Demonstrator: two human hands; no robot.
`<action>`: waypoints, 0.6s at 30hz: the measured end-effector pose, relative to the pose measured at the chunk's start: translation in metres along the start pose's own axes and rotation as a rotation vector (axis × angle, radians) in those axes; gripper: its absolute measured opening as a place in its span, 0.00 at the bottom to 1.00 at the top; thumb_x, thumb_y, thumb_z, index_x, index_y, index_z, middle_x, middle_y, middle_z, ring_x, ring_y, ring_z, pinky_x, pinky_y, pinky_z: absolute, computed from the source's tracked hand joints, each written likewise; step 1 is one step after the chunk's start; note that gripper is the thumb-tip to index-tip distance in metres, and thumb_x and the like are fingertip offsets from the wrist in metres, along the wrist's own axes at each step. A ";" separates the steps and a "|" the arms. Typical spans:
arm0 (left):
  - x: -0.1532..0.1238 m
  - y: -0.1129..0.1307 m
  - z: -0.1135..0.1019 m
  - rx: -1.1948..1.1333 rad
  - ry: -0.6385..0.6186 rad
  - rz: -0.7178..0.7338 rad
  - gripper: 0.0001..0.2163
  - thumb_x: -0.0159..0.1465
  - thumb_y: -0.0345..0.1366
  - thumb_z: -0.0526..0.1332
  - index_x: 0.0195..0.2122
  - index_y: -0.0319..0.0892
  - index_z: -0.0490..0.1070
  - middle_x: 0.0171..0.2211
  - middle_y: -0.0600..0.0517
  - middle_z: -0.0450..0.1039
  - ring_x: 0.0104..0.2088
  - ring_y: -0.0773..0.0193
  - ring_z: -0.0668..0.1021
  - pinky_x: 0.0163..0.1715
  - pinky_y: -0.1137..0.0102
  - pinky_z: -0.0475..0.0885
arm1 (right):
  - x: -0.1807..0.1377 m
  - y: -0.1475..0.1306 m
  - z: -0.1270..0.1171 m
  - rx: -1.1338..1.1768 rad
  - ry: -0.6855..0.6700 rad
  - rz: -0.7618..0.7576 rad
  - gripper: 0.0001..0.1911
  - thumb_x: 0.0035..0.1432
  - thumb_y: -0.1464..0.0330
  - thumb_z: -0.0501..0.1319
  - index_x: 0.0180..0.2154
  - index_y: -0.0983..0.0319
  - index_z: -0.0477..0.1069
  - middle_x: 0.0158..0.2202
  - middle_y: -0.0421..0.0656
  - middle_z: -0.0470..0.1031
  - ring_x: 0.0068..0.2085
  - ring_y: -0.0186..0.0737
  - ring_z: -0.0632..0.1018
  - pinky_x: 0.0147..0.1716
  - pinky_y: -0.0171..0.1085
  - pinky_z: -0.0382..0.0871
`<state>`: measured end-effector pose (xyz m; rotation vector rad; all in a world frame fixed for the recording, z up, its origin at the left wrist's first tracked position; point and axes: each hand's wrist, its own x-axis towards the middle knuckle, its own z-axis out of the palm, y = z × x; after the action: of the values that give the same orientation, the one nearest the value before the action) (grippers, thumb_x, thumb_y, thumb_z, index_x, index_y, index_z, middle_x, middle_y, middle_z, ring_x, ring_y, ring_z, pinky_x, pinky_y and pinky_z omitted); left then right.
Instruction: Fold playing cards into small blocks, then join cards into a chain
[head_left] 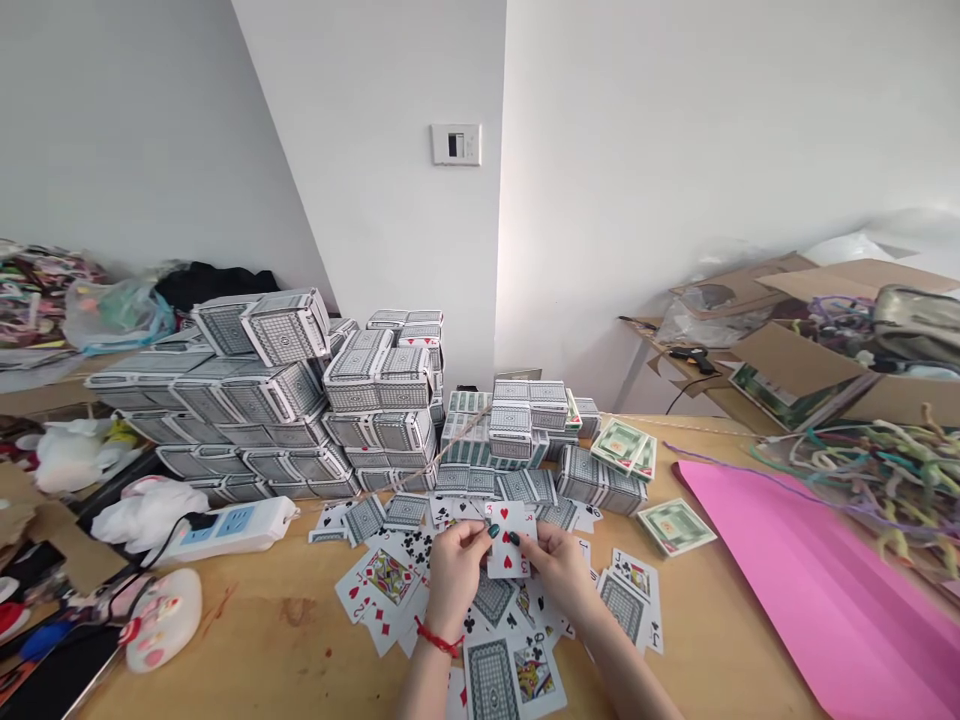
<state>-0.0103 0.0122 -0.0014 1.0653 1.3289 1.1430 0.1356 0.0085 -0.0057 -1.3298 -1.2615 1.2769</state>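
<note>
Both my hands pinch a playing card (505, 560), a three of hearts, face toward me above the table. My left hand (459, 565), with a red string bracelet (438, 638) at the wrist, grips its left side. On the right edge, my right hand (559, 568) holds it with thumb in front and fingers behind. Whether other cards lie behind it is hidden. Beneath and around the hands, loose playing cards lie scattered, some face up, such as a jack of diamonds (391, 572), and some face down, such as a patterned back (491, 680).
Blocks built from grey-backed cards (285, 395) are stacked at the back left and centre. Green card boxes (676, 527) sit to the right. A white power strip (232, 528) lies left. Pink paper (780, 580), pipe cleaners (885, 480) and a cardboard box (795, 375) occupy the right side.
</note>
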 end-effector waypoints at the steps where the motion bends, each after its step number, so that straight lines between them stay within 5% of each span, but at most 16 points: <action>1: -0.001 0.000 0.001 0.069 0.042 0.047 0.07 0.51 0.37 0.59 0.20 0.40 0.69 0.17 0.55 0.66 0.20 0.66 0.68 0.21 0.74 0.63 | -0.001 -0.001 0.000 0.014 -0.017 0.010 0.22 0.43 0.48 0.58 0.20 0.61 0.65 0.15 0.39 0.66 0.19 0.36 0.67 0.17 0.33 0.57; 8: -0.008 0.004 0.008 0.407 0.226 0.251 0.13 0.59 0.38 0.50 0.17 0.43 0.55 0.13 0.59 0.51 0.16 0.69 0.59 0.18 0.75 0.55 | -0.004 0.000 0.010 0.109 -0.057 0.047 0.20 0.44 0.50 0.59 0.23 0.61 0.64 0.17 0.38 0.68 0.18 0.33 0.66 0.17 0.32 0.59; 18: -0.010 0.001 0.013 0.749 0.304 0.485 0.11 0.63 0.35 0.45 0.26 0.43 0.62 0.19 0.52 0.69 0.20 0.64 0.72 0.17 0.73 0.57 | -0.005 0.008 0.017 0.116 -0.085 0.081 0.20 0.43 0.52 0.60 0.20 0.62 0.62 0.12 0.36 0.66 0.14 0.33 0.67 0.16 0.32 0.61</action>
<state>0.0031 0.0028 0.0006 1.8890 1.8752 1.2078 0.1197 0.0023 -0.0145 -1.2658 -1.1826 1.4543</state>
